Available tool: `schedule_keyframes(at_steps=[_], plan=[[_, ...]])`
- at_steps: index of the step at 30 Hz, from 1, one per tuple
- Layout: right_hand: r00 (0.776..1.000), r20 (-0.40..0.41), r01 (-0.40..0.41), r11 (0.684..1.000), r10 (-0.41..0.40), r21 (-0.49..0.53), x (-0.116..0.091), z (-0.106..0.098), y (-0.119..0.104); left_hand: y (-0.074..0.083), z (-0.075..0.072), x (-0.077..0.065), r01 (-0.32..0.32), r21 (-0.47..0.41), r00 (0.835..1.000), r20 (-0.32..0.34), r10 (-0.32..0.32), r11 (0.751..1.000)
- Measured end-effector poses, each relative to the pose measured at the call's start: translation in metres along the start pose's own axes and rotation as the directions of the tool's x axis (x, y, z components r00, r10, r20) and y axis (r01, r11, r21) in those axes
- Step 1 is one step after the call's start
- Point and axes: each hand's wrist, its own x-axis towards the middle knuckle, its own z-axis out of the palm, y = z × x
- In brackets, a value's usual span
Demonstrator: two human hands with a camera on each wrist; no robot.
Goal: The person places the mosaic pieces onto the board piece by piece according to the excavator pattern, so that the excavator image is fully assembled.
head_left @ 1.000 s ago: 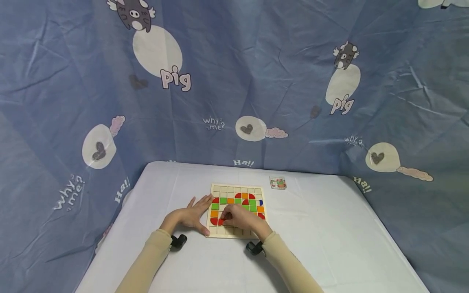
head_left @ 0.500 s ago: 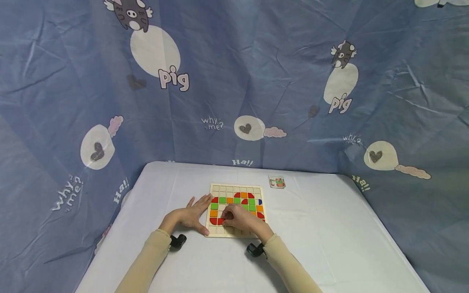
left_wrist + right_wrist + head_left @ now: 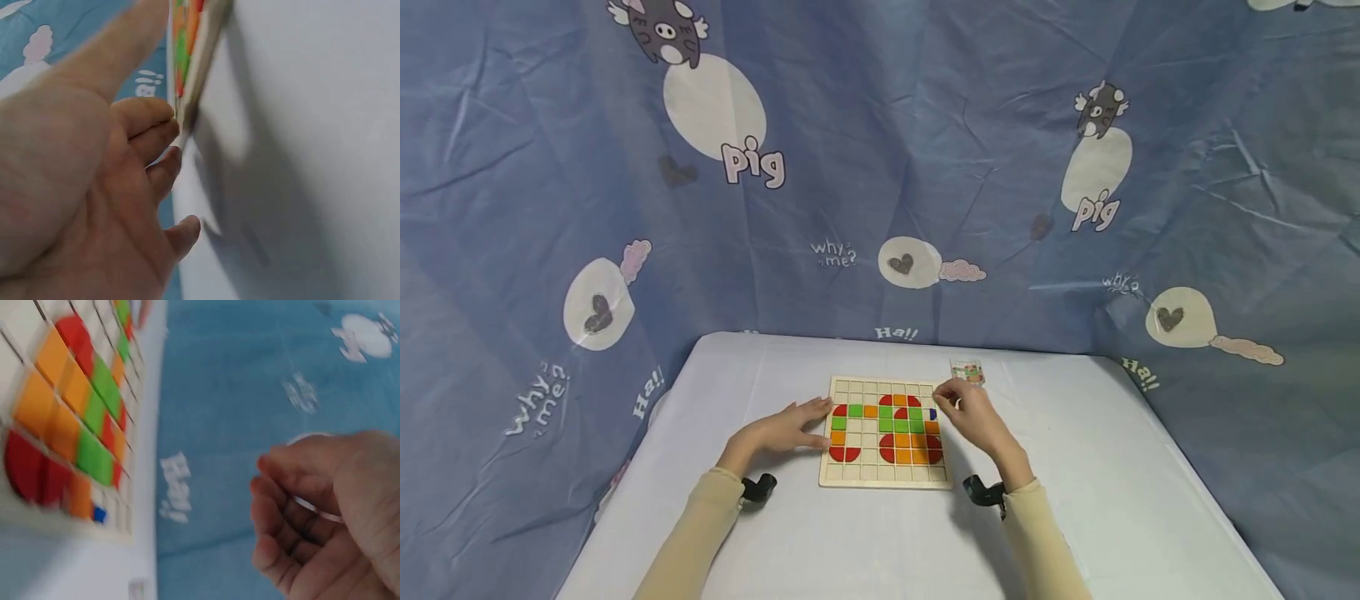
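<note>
A square wooden board [image 3: 886, 482] with a grid of cells lies on the white table. Green and orange square tiles and red quarter-round pieces [image 3: 845, 455] fill some cells, and a small blue piece [image 3: 933, 414] sits near its right edge. My left hand [image 3: 790, 427] is at the board's left side, fingers extended with fingertips right at the edge; the left wrist view shows its palm [image 3: 94, 187]. My right hand [image 3: 976, 421] hovers by the upper right corner. In the right wrist view its fingers [image 3: 265, 506] are loosely curled, with nothing visible between them.
A small card [image 3: 967, 372] printed with a coloured pattern lies behind the board to the right. The white table [image 3: 1120, 500] runs back to a blue patterned cloth backdrop [image 3: 820, 167]. Both wrists wear a small black camera [image 3: 983, 492].
My right hand has left the red pieces at lower left and moved to the board's upper right, uncovering the middle tiles. The left thumb has shifted up from the lower left corner.
</note>
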Motion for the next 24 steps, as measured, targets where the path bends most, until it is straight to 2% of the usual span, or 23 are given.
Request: schedule_keyframes(at_steps=[3,6,11,16,24], plan=[[0.998,-0.054,-0.037,0.999,0.037,-0.011,0.001,-0.013,0.011,0.002,-0.003,-0.001,0.013,-0.032,1.000,-0.014,-0.013,0.999],[0.996,-0.039,-0.079,0.997,0.079,0.015,0.005,-0.011,0.021,0.003,-0.003,-0.001,0.033,-0.020,0.999,0.010,-0.032,0.999],[0.982,0.053,-0.184,0.982,0.181,0.043,0.014,0.011,0.036,0.004,-0.001,-0.004,0.049,0.040,0.998,0.041,-0.050,0.998],[0.953,0.141,-0.275,0.961,0.268,0.038,0.020,0.035,0.051,0.007,-0.001,-0.008,0.048,0.057,0.997,0.061,-0.052,0.997],[0.938,0.113,-0.332,0.943,0.327,0.026,0.022,0.048,0.062,0.007,0.001,-0.006,0.048,0.070,0.997,0.064,-0.052,0.996]])
